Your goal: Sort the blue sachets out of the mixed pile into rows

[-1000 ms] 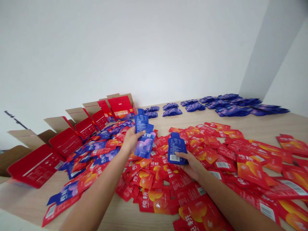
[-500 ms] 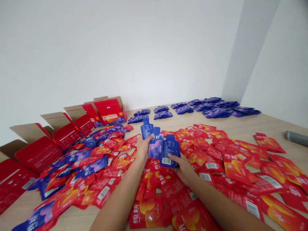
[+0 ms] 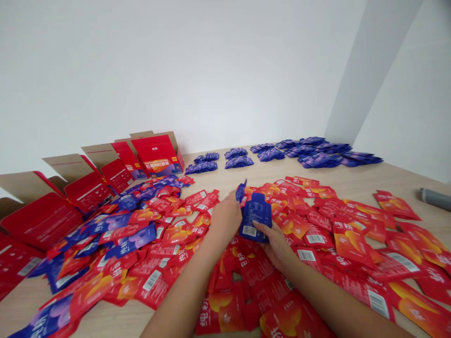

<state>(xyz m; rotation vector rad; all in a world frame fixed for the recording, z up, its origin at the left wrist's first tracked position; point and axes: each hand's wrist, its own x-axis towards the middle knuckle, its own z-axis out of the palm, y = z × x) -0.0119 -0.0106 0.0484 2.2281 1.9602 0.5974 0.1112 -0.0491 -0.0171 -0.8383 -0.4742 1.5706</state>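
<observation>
Blue spouted pouches are in both hands, above a spread of red pouches [image 3: 178,232]. My right hand [image 3: 276,241] grips a blue pouch [image 3: 259,211] by its lower edge, thumb over the printed back near the barcode. Just left of it, my left hand [image 3: 227,213] is closed on a blue pouch [image 3: 241,191] turned nearly edge-on, so only a narrow strip shows past the knuckles. How many pouches the left hand holds is hidden. The two hands are close together, with the pouches meeting or overlapping between them.
Open red cartons [image 3: 158,155] stand in a row on the left. Mixed red and blue pouches [image 3: 132,239] are heaped before them. Stacks of blue pouches [image 3: 319,159] line the table's [image 3: 211,180] back, near the wall. A grey cylinder [image 3: 435,198] lies at the right edge.
My left hand has moved right and turned, so its blue pouches, which were fanned out facing me, are now edge-on. My right hand has shifted slightly right, still holding its pouch.
</observation>
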